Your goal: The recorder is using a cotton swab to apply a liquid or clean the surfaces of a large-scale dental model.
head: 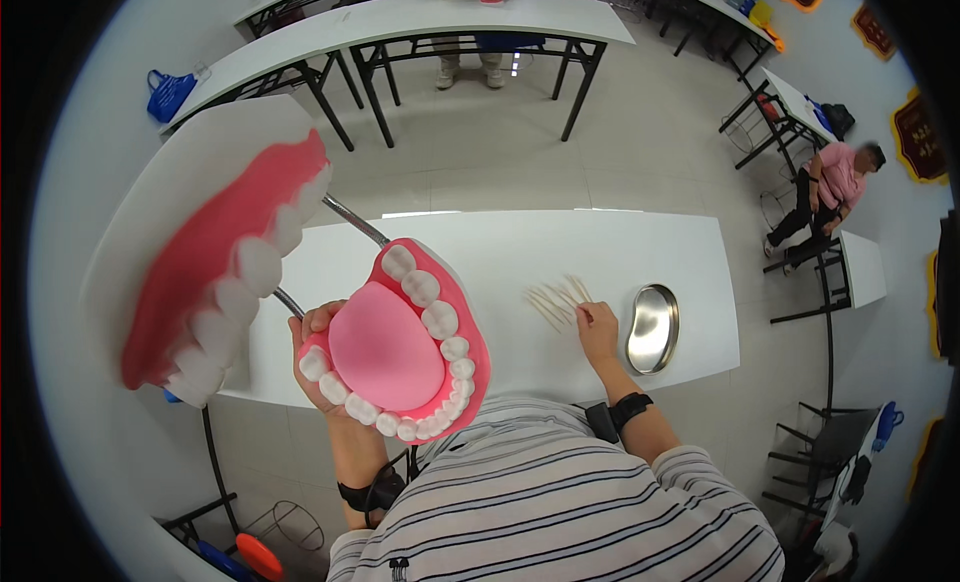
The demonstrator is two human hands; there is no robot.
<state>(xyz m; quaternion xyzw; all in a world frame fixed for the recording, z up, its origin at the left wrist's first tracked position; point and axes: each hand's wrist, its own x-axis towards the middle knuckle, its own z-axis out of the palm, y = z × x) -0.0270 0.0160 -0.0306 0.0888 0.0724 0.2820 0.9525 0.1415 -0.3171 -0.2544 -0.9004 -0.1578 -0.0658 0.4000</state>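
My left hand grips the lower jaw of a large dental teaching model, which has white teeth, pink gums and a pink tongue. Its upper jaw stands swung open at the left, joined by metal spring arms. On the white table, my right hand is at the near right end of a loose spread of thin wooden sticks, fingertips together; whether a stick is between them cannot be told. A kidney-shaped steel dish lies just right of that hand.
The white table spans the space before me. Beyond it stand long folding tables, with a person's legs behind one. A person in a pink shirt is at the right by smaller tables. A dark chair stands at lower right.
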